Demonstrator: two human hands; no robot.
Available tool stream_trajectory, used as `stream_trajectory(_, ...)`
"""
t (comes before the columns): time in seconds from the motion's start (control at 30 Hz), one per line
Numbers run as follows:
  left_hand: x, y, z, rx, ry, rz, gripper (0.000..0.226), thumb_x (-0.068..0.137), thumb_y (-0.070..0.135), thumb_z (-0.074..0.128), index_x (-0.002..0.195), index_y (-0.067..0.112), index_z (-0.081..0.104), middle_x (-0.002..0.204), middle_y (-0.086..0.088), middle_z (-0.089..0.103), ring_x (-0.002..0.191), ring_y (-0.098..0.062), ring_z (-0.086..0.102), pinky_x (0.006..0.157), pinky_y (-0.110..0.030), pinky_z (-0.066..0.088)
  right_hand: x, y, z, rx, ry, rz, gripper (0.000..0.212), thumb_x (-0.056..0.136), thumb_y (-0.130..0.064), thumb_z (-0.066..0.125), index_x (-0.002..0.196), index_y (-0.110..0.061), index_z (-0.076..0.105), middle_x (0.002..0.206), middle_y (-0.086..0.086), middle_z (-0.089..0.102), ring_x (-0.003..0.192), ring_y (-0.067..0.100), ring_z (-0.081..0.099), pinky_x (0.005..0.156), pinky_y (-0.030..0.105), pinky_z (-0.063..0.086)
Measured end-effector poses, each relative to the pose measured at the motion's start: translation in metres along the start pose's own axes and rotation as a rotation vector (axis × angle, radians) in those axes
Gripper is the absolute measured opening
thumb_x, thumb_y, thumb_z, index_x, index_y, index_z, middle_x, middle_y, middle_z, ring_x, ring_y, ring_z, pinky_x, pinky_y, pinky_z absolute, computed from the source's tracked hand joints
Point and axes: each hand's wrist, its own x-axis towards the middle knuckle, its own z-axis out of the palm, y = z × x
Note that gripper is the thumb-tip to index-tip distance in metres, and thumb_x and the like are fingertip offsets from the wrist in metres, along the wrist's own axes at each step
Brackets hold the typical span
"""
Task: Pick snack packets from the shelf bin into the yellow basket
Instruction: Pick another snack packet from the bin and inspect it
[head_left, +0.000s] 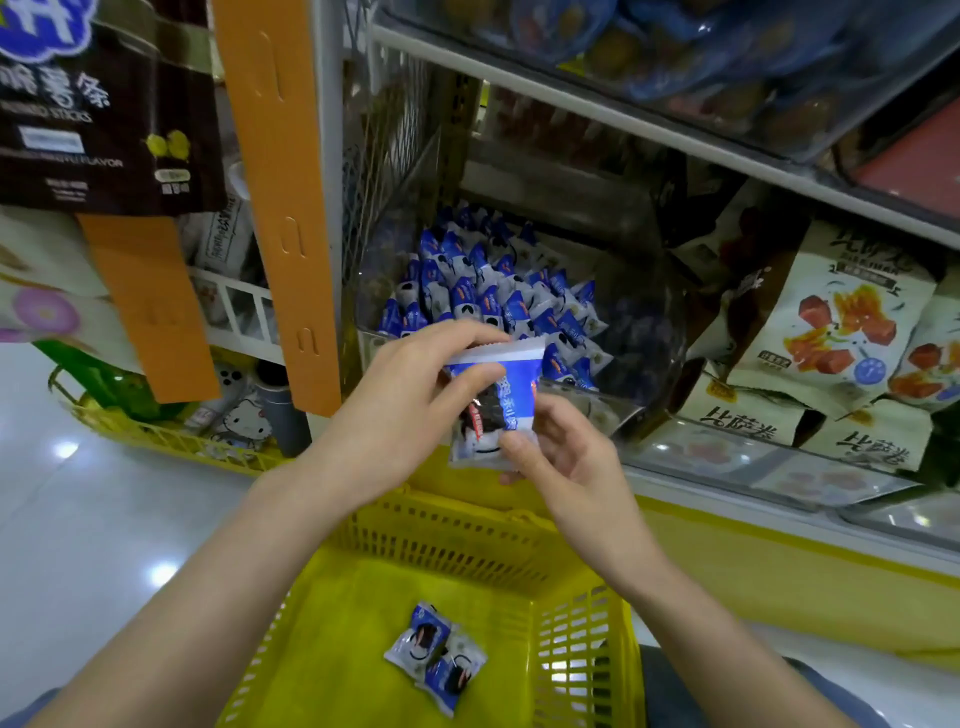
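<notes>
A blue and white snack packet (501, 400) is held upright between both hands, above the far rim of the yellow basket (467, 525). My left hand (410, 395) grips its top left part with curled fingers and thumb. My right hand (561, 452) pinches its lower right corner. Behind the hands a clear shelf bin (639, 332) holds several more blue and white packets (483, 291). Two of the same packets (434, 654) lie on the basket's floor.
An orange upright strip (270, 171) and a white shelf post stand left of the bin. Beige snack bags (831, 322) fill the shelf to the right. A second yellow basket (171, 441) with goods sits on the floor at left. A shelf above overhangs the bin.
</notes>
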Motion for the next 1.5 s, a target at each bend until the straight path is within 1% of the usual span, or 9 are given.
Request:
stream_trajectory(0.2, 0.013, -0.023, -0.007, 0.274, 0.046, -0.008, 0.031, 0.096, 0.03, 0.045, 0.122, 0.017, 0.056, 0.117, 0.003, 0.061, 0.108, -0.014, 0.053, 0.086, -0.025, 0.034, 0.04, -0.023, -0.026, -0.189, 0.298, -0.057, 0.016, 0.088, -0.021, 0.058, 0.104, -0.02, 0.059, 0.094, -0.012, 0.068, 0.087, 0.003, 0.065, 0.072, 0.02, 0.052)
stream_trajectory(0.37, 0.013, -0.038, 0.0, 0.599, -0.075, 0.059, 0.037, 0.098, 0.034, 0.036, 0.102, 0.015, 0.067, 0.095, -0.002, 0.069, 0.09, -0.023, 0.059, 0.08, -0.035, 0.034, 0.116, -0.036, -0.045, -0.266, 0.392, -0.002, 0.017, 0.093, -0.024, 0.054, 0.096, -0.011, 0.063, 0.082, -0.002, 0.065, 0.061, -0.003, 0.061, 0.055, 0.014, 0.048)
stream_trajectory(0.47, 0.012, -0.04, 0.0, 0.575, -0.046, 0.076, 0.048, 0.093, 0.038, 0.026, 0.095, 0.015, 0.067, 0.088, -0.002, 0.069, 0.083, -0.023, 0.06, 0.077, -0.036, 0.037, 0.165, -0.032, -0.053, -0.337, 0.561, 0.093, 0.014, 0.094, -0.025, 0.052, 0.086, -0.018, 0.061, 0.097, 0.008, 0.065, 0.074, 0.01, 0.06, 0.072, 0.021, 0.05)
stream_trajectory(0.53, 0.012, -0.042, 0.001, 0.575, -0.021, 0.101, 0.045, 0.092, 0.036, 0.027, 0.09, 0.015, 0.068, 0.083, -0.001, 0.069, 0.079, -0.022, 0.06, 0.076, -0.035, 0.039, 0.193, -0.029, -0.06, -0.58, 0.617, 0.156, 0.024, 0.095, -0.026, 0.05, 0.11, -0.009, 0.059, 0.112, 0.008, 0.06, 0.092, 0.018, 0.057, 0.068, 0.008, 0.042)
stream_trajectory(0.8, 0.013, -0.05, 0.003, 0.559, 0.022, 0.158, 0.042, 0.093, 0.034, 0.029, 0.088, 0.019, 0.067, 0.078, 0.003, 0.067, 0.076, -0.018, 0.059, 0.076, -0.033, 0.041, 0.237, -0.001, -0.077, -1.158, 0.557, 0.44, 0.028, 0.094, -0.012, 0.048, 0.119, 0.0, 0.055, 0.124, 0.021, 0.055, 0.113, 0.035, 0.053, 0.095, 0.044, 0.047)
stream_trajectory(1.0, 0.014, -0.054, 0.005, 0.566, 0.073, 0.194, 0.033, 0.094, 0.032, 0.037, 0.085, 0.02, 0.066, 0.076, 0.005, 0.067, 0.073, -0.016, 0.058, 0.074, -0.03, 0.038, 0.242, 0.007, -0.082, -0.913, 0.453, 0.351, 0.026, 0.094, -0.019, 0.049, 0.119, -0.01, 0.054, 0.12, 0.015, 0.056, 0.105, 0.028, 0.057, 0.092, 0.04, 0.048)
stream_trajectory(1.13, 0.015, -0.055, 0.006, 0.574, 0.089, 0.205, 0.029, 0.092, 0.031, 0.042, 0.084, 0.019, 0.067, 0.075, 0.005, 0.066, 0.071, -0.015, 0.058, 0.073, -0.029, 0.037, 0.242, 0.012, -0.084, -0.832, 0.392, 0.296, 0.019, 0.097, -0.033, 0.042, 0.09, -0.021, 0.054, 0.11, 0.012, 0.059, 0.086, 0.02, 0.056, 0.086, 0.038, 0.045)
stream_trajectory(1.4, 0.015, -0.052, 0.005, 0.584, 0.064, 0.19, 0.038, 0.093, 0.034, 0.032, 0.086, 0.019, 0.067, 0.077, 0.005, 0.067, 0.073, -0.015, 0.058, 0.073, -0.031, 0.041, 0.244, 0.023, -0.08, -0.885, 0.453, 0.212, 0.027, 0.092, -0.025, 0.052, 0.118, -0.017, 0.054, 0.121, 0.008, 0.056, 0.103, 0.023, 0.056, 0.085, 0.034, 0.045)
stream_trajectory(1.5, 0.014, -0.051, 0.005, 0.579, 0.062, 0.191, 0.036, 0.093, 0.033, 0.034, 0.086, 0.019, 0.067, 0.076, 0.004, 0.067, 0.072, -0.015, 0.059, 0.072, -0.032, 0.043, 0.243, 0.028, -0.068, -0.974, 0.237, 0.081, 0.024, 0.096, -0.025, 0.045, 0.119, -0.021, 0.051, 0.112, 0.005, 0.057, 0.083, 0.012, 0.056, 0.069, 0.026, 0.045)
